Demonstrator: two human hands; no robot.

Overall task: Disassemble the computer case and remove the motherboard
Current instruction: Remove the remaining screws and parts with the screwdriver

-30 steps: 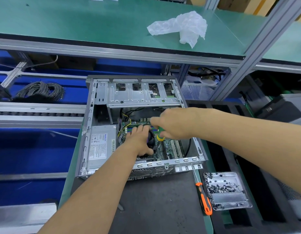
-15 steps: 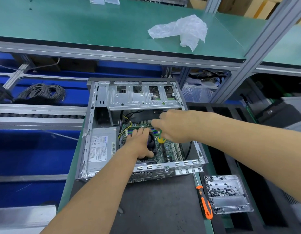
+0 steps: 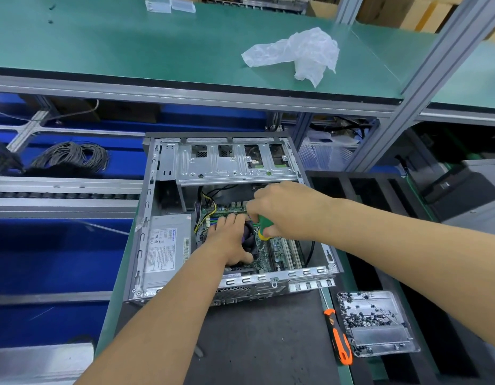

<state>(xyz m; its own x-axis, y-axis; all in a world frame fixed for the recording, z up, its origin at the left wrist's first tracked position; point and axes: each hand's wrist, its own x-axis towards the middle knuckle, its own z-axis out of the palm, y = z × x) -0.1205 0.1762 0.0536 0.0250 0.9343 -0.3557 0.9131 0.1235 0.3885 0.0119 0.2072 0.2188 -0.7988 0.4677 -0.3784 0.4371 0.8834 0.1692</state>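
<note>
An open grey computer case (image 3: 168,159) lies on its side on the bench, its green motherboard (image 3: 279,252) showing inside. My left hand (image 3: 231,238) rests on the black CPU cooler fan (image 3: 250,240), with the fingers spread over its top and the thumb at its near side. My right hand (image 3: 285,208) grips a green and yellow screwdriver (image 3: 264,227) upright over the board just right of the fan; its tip is hidden. A silver power supply (image 3: 164,250) fills the case's left side and a drive cage (image 3: 232,162) spans the far end.
An orange and black screwdriver (image 3: 339,337) lies on the dark mat right of the case, beside a clear tray of several screws (image 3: 376,325). A crumpled plastic bag (image 3: 301,52) sits on the green shelf above. Coiled grey cables (image 3: 71,157) lie at the left.
Both hands stay in nearly the same spots inside the case. The camera view has shifted slightly, so the case sits a little lower in the frame.
</note>
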